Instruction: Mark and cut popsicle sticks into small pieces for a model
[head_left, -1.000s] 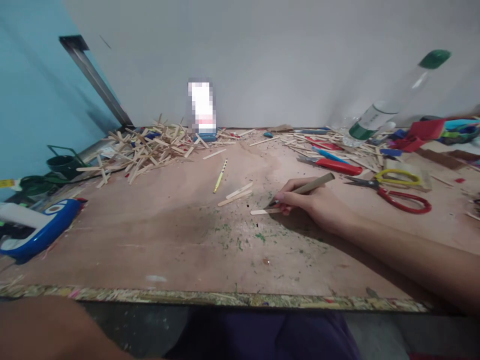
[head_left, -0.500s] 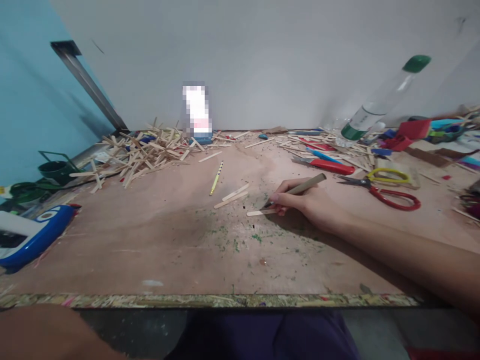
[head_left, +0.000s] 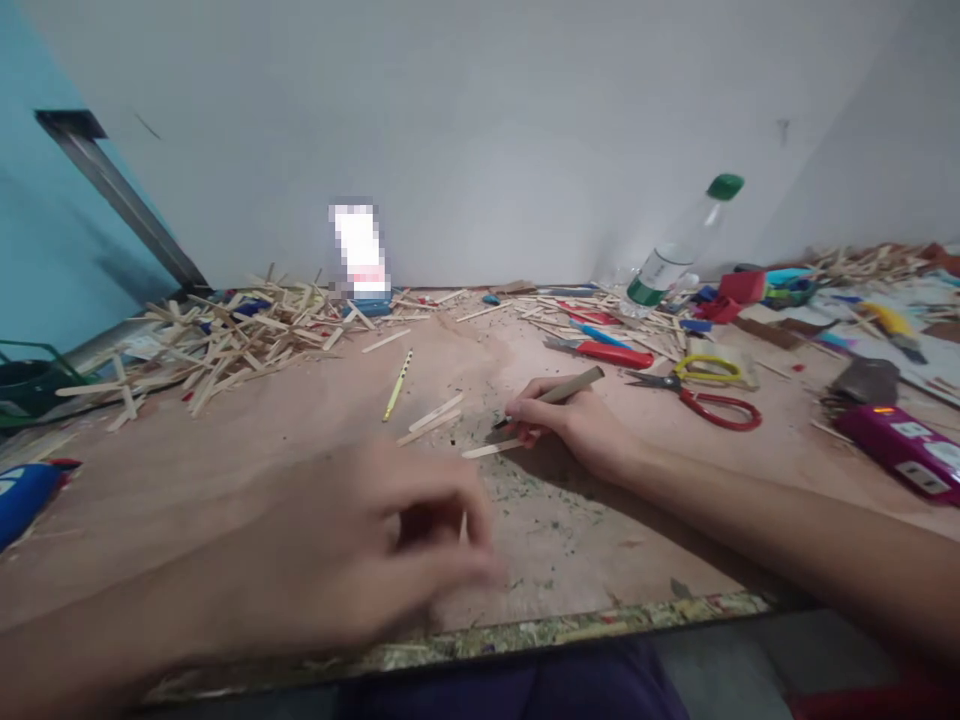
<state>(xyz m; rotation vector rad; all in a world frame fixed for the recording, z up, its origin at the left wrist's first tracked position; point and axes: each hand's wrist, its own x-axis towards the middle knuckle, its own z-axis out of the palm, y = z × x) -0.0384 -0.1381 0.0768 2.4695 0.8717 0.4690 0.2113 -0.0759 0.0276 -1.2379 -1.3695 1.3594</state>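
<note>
My right hand [head_left: 570,420] grips a dark olive pencil [head_left: 574,386], its dark tip pointing down and left at the table. Beneath those fingers lies a flat wooden craft stick [head_left: 484,451], partly hidden by the hand. Two more craft sticks [head_left: 436,411] lie side by side to the left. In the foreground my left hand [head_left: 405,540] hovers over the table, smeared by motion. Its fingers are curved, a gap parts them from the thumb, and nothing shows in it. A yellow spotted pencil [head_left: 398,386] rests farther back.
A heap of craft sticks [head_left: 240,335] fills the back left, beside a bright blurred phone screen [head_left: 362,245]. To the right lie scissors [head_left: 694,387], a red-handled cutter [head_left: 611,353] and a magenta device [head_left: 904,445]. A tilted bottle [head_left: 660,270] stands behind. Green bits litter the tabletop [head_left: 592,550].
My left hand has come in from the lower left toward the craft stick. The view has turned to the right. My right hand still grips the pencil over the same stick.
</note>
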